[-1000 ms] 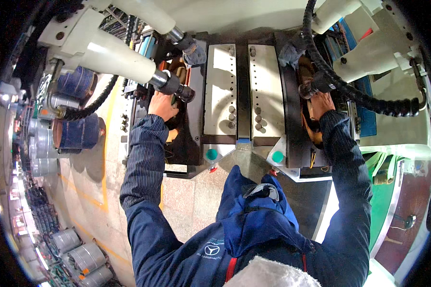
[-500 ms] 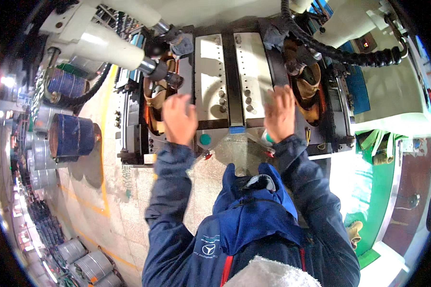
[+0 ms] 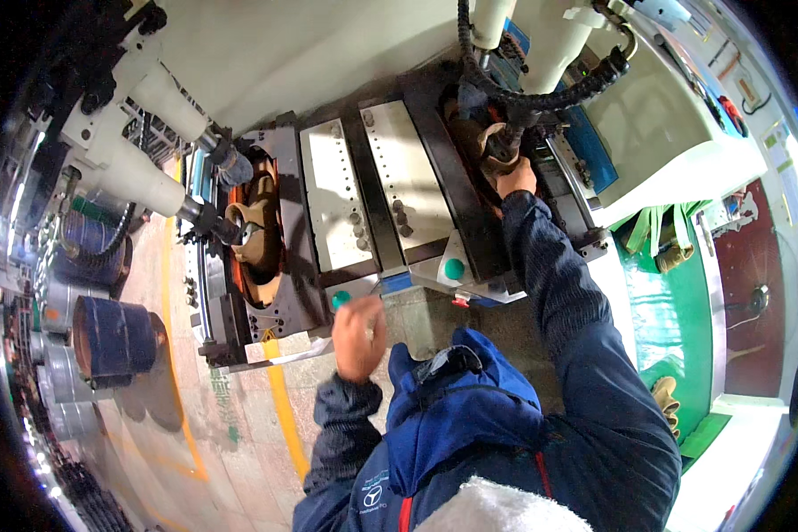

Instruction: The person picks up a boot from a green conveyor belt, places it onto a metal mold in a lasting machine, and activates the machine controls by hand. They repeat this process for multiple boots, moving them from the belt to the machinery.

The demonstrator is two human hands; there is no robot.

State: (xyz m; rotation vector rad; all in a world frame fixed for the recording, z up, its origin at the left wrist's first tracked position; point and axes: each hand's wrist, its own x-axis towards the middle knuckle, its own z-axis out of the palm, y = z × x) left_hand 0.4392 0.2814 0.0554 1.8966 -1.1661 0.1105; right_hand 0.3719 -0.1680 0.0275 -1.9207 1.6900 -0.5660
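Note:
My right hand point(image 3: 516, 177) reaches into the right-hand station of the machine, its fingers closed on the edge of a tan boot point(image 3: 496, 149). A dark padded press head point(image 3: 525, 118) stands close by that boot. My left hand point(image 3: 359, 337) hangs in front of the machine's near edge, curled into a loose fist and slightly blurred; nothing shows in it. Just beyond it sits a green round button point(image 3: 340, 299). In the left-hand station another tan boot point(image 3: 257, 235) lies in an orange-edged recess, below two pale press arms point(image 3: 155, 182).
Two pale perforated plates point(image 3: 337, 195) lie between the stations. A second green button point(image 3: 454, 269) and a red knob point(image 3: 460, 302) are on the front edge. Blue and metal drums point(image 3: 115, 341) stand left. At right, more tan boots point(image 3: 665, 399) lie on a green surface.
My view has turned to the right. My right hand has moved forward onto the boot in the right station, while my left hand has drawn back and curled.

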